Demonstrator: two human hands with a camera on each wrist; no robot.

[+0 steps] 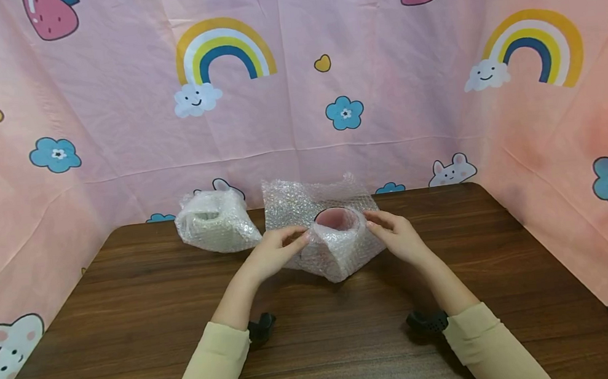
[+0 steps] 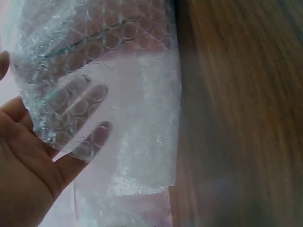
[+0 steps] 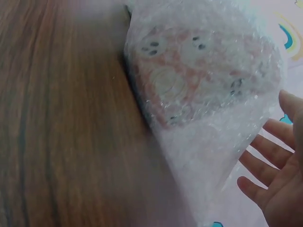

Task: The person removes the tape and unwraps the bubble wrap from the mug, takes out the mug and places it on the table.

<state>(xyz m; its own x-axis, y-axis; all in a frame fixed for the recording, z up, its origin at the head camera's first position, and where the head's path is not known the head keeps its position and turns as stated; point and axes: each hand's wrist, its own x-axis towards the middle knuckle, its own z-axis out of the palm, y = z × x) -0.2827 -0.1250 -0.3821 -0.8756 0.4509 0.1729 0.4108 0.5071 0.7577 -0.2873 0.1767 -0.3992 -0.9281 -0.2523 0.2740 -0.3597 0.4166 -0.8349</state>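
A cup (image 1: 335, 219) with a pink inside and a dark rim stands in the middle, partly wrapped in a sheet of bubble wrap (image 1: 334, 260). Through the wrap, the right wrist view shows its printed side (image 3: 170, 78) with reddish and pale patterns. My left hand (image 1: 277, 251) is at the cup's left; in the left wrist view its fingers (image 2: 73, 161) extend behind a flap of clear wrap. On the other side my right hand (image 1: 400, 238) has its fingers spread loosely, with the thumb (image 3: 288, 101) right at the wrap's edge.
Left of the cup, near the table's back edge, sits another bundle (image 1: 215, 220) in bubble wrap. Unrolled wrap (image 1: 294, 200) rises behind the cup. Pink printed cloth (image 1: 291, 123) hangs around the brown wooden table (image 1: 342, 340).
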